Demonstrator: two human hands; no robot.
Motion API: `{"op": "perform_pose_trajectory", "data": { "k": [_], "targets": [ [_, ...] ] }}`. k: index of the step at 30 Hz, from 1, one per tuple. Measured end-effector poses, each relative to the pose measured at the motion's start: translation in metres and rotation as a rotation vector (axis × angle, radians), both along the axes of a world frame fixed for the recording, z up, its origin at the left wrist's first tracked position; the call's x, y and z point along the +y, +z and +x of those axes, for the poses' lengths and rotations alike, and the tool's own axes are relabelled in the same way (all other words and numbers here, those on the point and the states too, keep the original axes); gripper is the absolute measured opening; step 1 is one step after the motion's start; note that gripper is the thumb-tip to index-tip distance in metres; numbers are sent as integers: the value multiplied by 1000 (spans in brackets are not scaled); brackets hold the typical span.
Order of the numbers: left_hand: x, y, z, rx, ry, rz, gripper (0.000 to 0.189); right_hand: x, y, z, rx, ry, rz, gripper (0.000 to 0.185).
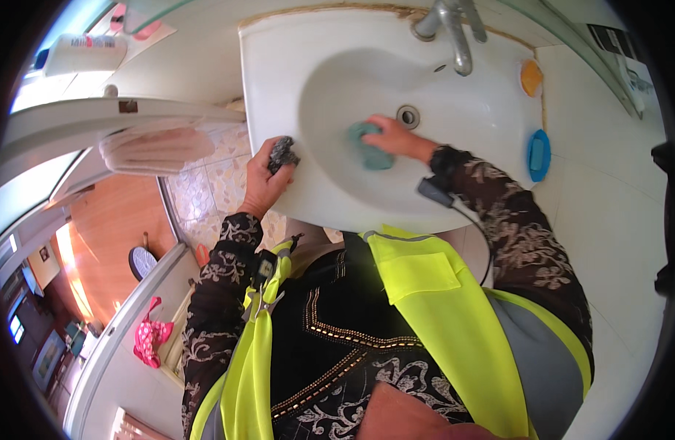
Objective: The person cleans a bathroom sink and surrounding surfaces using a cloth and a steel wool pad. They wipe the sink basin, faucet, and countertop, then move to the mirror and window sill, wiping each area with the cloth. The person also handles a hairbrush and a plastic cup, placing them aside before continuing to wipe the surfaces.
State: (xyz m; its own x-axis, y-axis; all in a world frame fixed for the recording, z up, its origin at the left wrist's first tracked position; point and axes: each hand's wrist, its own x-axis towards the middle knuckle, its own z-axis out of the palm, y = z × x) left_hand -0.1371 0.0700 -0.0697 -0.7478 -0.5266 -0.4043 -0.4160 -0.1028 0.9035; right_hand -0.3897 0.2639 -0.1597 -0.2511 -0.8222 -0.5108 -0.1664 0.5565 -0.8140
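Note:
My left hand holds a crumpled grey metal scouring pad at the left rim of a white ceramic washbasin. My right hand is down in the bowl, its fingers closed on a green cloth that lies against the bowl's surface and is slightly blurred. The round metal drain is just beyond my right hand. At the back of the basin stands a chrome tap, its spout over the bowl; no water shows running from it.
An orange item and a blue soap dish with soap sit on the basin's right edge. Glass shelves hang above both sides. At left are a white plastic bottle, a pinkish towel and a doorway to a wooden floor.

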Motion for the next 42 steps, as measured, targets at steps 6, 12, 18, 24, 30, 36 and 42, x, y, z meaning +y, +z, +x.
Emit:
{"op": "perform_pose_trajectory", "data": {
  "k": [6,12,18,24,30,36,42],
  "targets": [
    [1,-5,2,53,-37,-64,40,109,49,-20,157,453,515,60],
    [-1,-1,1,0,-49,-49,39,-36,3,76,-30,-61,203,58],
    [0,3,2,-28,-44,-20,39,-90,-50,-16,69,-607,-57,56],
    [0,3,2,-7,-68,-50,38,21,35,50,-56,83,-148,57],
    [0,5,0,-49,-64,-32,38,-69,-1,53,509,47,-432,46],
    [-1,5,1,-50,-68,-28,38,-51,-69,-26,889,-395,-138,35],
    [1,3,1,-4,-69,-51,37,-34,-19,-11,482,-715,79,43]
  ]
}}
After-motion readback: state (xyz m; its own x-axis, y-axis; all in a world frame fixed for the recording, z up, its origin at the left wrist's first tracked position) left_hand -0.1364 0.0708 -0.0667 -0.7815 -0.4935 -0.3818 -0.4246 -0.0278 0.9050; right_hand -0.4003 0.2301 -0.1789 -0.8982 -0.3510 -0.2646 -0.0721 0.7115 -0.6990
